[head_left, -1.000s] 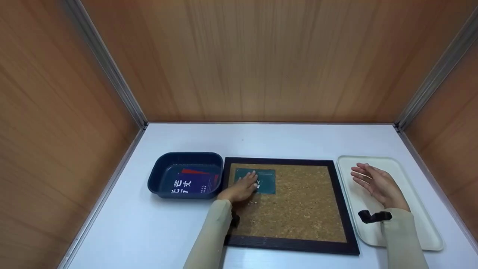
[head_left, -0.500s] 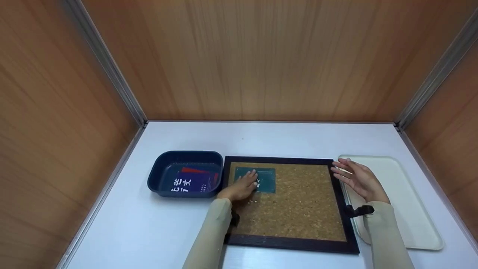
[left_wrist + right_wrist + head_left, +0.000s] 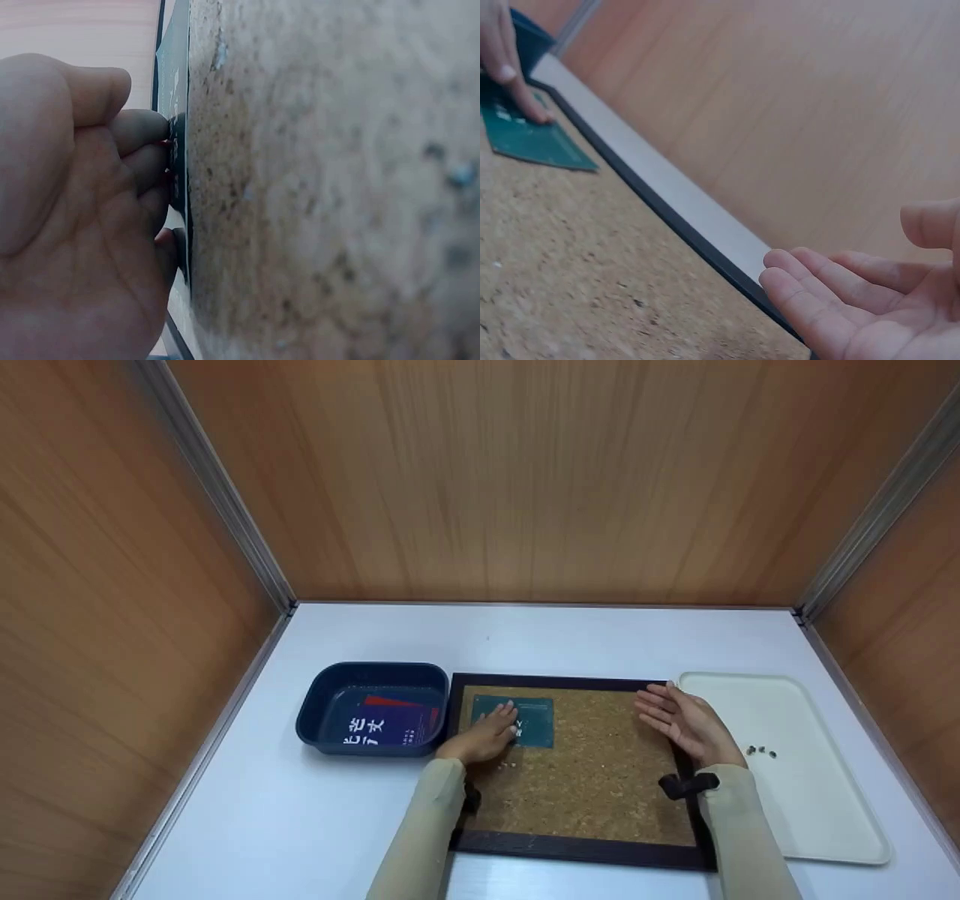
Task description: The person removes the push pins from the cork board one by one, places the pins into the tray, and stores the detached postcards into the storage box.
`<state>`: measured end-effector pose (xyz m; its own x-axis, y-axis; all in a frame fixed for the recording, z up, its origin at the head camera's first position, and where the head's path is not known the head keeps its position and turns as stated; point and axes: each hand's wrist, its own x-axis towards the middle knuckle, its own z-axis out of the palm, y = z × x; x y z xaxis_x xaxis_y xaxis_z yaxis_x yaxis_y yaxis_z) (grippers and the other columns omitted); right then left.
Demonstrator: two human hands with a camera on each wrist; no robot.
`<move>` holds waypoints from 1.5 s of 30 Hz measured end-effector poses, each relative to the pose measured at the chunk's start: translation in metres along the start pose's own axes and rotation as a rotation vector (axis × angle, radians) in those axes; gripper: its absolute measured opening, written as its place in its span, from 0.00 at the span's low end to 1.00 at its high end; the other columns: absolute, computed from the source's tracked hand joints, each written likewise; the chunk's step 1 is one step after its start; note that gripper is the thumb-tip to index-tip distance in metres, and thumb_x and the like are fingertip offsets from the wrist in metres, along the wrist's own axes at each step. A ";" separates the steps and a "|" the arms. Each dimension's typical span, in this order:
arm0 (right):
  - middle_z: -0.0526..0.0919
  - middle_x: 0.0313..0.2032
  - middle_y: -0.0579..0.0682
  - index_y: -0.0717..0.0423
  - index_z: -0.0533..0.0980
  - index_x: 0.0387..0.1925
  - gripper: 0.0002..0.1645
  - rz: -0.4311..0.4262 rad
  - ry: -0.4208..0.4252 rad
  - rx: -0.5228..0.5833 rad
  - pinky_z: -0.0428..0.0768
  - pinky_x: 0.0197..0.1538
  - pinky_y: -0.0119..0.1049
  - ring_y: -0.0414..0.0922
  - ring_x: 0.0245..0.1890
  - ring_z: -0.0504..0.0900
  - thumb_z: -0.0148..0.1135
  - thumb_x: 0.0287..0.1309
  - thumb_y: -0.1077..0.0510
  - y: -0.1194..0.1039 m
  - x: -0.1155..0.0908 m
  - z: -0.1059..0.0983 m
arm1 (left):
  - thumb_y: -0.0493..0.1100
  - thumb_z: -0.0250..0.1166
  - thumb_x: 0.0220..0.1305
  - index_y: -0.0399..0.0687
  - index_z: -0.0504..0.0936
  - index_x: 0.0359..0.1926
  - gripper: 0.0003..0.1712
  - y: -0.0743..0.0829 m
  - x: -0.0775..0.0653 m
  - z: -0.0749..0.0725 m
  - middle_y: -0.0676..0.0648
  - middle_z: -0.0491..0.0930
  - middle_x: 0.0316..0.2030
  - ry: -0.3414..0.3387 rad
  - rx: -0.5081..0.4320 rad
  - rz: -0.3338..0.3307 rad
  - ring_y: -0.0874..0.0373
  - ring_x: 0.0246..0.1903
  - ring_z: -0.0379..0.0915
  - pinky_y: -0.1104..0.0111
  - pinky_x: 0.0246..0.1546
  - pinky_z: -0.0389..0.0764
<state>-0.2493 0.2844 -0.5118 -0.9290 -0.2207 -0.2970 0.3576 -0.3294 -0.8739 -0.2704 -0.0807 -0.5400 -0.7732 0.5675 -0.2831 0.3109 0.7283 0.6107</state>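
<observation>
My left hand lies on a green card with pale print, fingers pressing it against the cork board. In the left wrist view, its bent fingertips meet the card's face close to the cork. Over the board's right dark frame, my right hand is held with the palm turned up and inward. Its fingers are loosely extended, and nothing shows on the palm in the right wrist view. The green card sits near the board's upper left corner, partly hidden under the left hand.
A dark blue bin at the left holds a purple card and a red piece. Right of the board is a white tray with several small dark bits. Wooden walls enclose the white table.
My right hand has moved left from over the white tray to the board's right edge, uncovering the small dark bits. The left hand has stayed on the green card.
</observation>
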 end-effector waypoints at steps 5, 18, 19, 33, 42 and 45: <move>0.58 0.70 0.64 0.66 0.42 0.74 0.40 0.012 -0.008 0.002 0.71 0.66 0.41 0.48 0.62 0.75 0.37 0.74 0.44 0.009 0.007 0.007 | 0.47 0.36 0.78 0.40 0.48 0.75 0.30 0.000 0.000 -0.001 0.43 0.40 0.76 0.003 -0.004 0.000 0.49 0.76 0.32 0.53 0.76 0.38; 0.50 0.72 0.67 0.67 0.45 0.73 0.44 0.041 0.007 0.016 0.69 0.68 0.42 0.52 0.68 0.67 0.41 0.71 0.40 0.026 0.022 0.023 | 0.48 0.36 0.78 0.42 0.48 0.75 0.30 -0.001 0.000 0.000 0.45 0.40 0.76 -0.002 -0.005 -0.003 0.49 0.76 0.32 0.54 0.76 0.37; 0.50 0.72 0.67 0.67 0.46 0.73 0.44 0.042 0.009 0.021 0.69 0.68 0.42 0.53 0.68 0.67 0.41 0.71 0.41 0.027 0.023 0.025 | 0.48 0.36 0.78 0.42 0.48 0.75 0.30 -0.002 0.000 0.000 0.45 0.40 0.76 -0.001 -0.002 -0.002 0.49 0.76 0.32 0.54 0.76 0.38; 0.54 0.71 0.68 0.68 0.48 0.72 0.39 0.073 0.002 0.000 0.73 0.65 0.40 0.53 0.66 0.69 0.36 0.75 0.44 0.047 0.039 0.045 | 0.48 0.37 0.78 0.42 0.49 0.75 0.30 0.000 -0.003 0.000 0.44 0.41 0.76 -0.002 -0.031 0.000 0.49 0.76 0.32 0.53 0.76 0.38; 0.58 0.70 0.68 0.69 0.52 0.71 0.35 0.102 0.004 -0.001 0.74 0.64 0.41 0.52 0.61 0.75 0.39 0.75 0.49 0.056 0.049 0.059 | 0.47 0.36 0.78 0.41 0.48 0.75 0.30 -0.001 -0.002 0.000 0.44 0.40 0.76 -0.002 -0.019 0.010 0.48 0.76 0.31 0.54 0.76 0.37; 0.59 0.69 0.69 0.69 0.53 0.71 0.33 0.103 -0.004 -0.026 0.74 0.64 0.41 0.54 0.63 0.73 0.39 0.75 0.51 0.058 0.052 0.066 | 0.47 0.36 0.78 0.41 0.48 0.75 0.30 -0.002 -0.001 0.000 0.43 0.40 0.76 -0.003 -0.019 0.016 0.48 0.76 0.31 0.54 0.76 0.37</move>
<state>-0.2703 0.1934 -0.5526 -0.8871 -0.2561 -0.3839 0.4483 -0.2804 -0.8488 -0.2700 -0.0829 -0.5411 -0.7666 0.5799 -0.2759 0.3123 0.7120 0.6289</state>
